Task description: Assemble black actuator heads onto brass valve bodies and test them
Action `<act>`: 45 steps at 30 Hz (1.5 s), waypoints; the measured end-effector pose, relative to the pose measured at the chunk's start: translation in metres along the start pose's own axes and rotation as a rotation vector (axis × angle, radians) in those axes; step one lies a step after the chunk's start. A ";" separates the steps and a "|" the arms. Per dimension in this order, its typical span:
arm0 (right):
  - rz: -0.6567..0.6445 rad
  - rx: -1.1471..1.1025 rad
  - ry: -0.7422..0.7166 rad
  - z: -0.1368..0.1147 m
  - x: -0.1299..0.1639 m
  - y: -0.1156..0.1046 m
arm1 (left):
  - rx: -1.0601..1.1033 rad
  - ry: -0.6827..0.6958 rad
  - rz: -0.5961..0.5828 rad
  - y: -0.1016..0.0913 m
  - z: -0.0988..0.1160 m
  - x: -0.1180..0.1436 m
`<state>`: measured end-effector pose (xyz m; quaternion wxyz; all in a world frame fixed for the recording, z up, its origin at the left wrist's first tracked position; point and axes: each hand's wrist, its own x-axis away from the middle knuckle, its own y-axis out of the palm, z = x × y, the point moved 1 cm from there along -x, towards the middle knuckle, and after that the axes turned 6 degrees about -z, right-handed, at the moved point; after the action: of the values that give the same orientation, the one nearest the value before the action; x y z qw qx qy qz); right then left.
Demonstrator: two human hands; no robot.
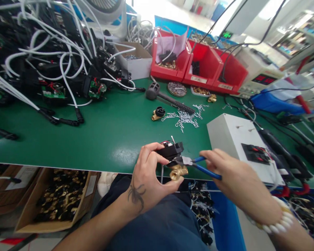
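Observation:
My left hand (pixel 151 170) grips a brass valve (pixel 178 172) topped by a black housing (pixel 170 150), near the front edge of the green bench. Its thumb lies on the brass body, and the fingers wrap the black part. In my right hand (pixel 225 170) are pliers (pixel 206 168) with blue handles. Their jaws (pixel 182 160) reach the joint between the black housing and the brass; what they bite on is too small to make out. Beyond them, a pile of wire clips (pixel 185 119) lies on the bench beside a smaller brass fitting with a black cap (pixel 158 113).
A dark rubber mallet (pixel 154 91) lies behind the clips, in front of red bins (pixel 170 71). White-cabled black units (pixel 78 87) crowd the left. A grey switch box (pixel 232 136) stands at right. Below the bench edge sits a cardboard box (pixel 49 226) of brass parts.

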<state>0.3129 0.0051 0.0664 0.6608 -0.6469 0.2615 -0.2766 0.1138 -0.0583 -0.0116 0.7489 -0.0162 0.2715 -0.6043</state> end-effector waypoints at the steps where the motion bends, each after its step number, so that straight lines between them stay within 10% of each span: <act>1: 0.081 0.008 0.033 0.001 0.000 -0.002 | 0.000 -0.002 -0.001 0.000 0.000 0.000; 4: 0.447 -0.043 0.189 0.003 0.004 -0.007 | 0.003 -0.003 -0.008 0.000 -0.001 -0.001; 10: 0.035 0.009 -0.050 0.000 0.002 0.005 | -0.006 0.005 0.010 0.001 -0.001 -0.001; 15: 0.445 -0.102 0.172 0.001 0.004 -0.004 | 0.009 0.004 0.002 0.000 -0.002 -0.002; 20: 0.047 0.018 -0.045 -0.002 0.000 0.007 | -0.004 0.002 0.012 0.000 -0.002 -0.002; 25: 0.391 -0.126 0.120 0.000 0.000 -0.001 | 0.003 0.004 0.003 0.000 -0.002 -0.001; 30: 0.006 0.008 -0.040 0.002 0.000 0.000 | -0.024 0.010 0.012 0.001 -0.002 -0.001; 35: 0.378 -0.124 0.120 0.002 0.004 -0.007 | -0.017 0.008 0.012 0.001 -0.003 -0.001; 40: -0.021 0.021 -0.073 -0.006 -0.001 0.006 | -0.047 0.041 0.006 0.001 -0.001 -0.002; 45: 0.301 -0.142 0.061 -0.005 -0.001 -0.003 | -0.022 0.016 0.001 -0.001 -0.002 -0.002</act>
<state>0.3080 0.0022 0.0690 0.6393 -0.6367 0.3942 -0.1748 0.1121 -0.0556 -0.0120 0.7468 -0.0194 0.2839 -0.6011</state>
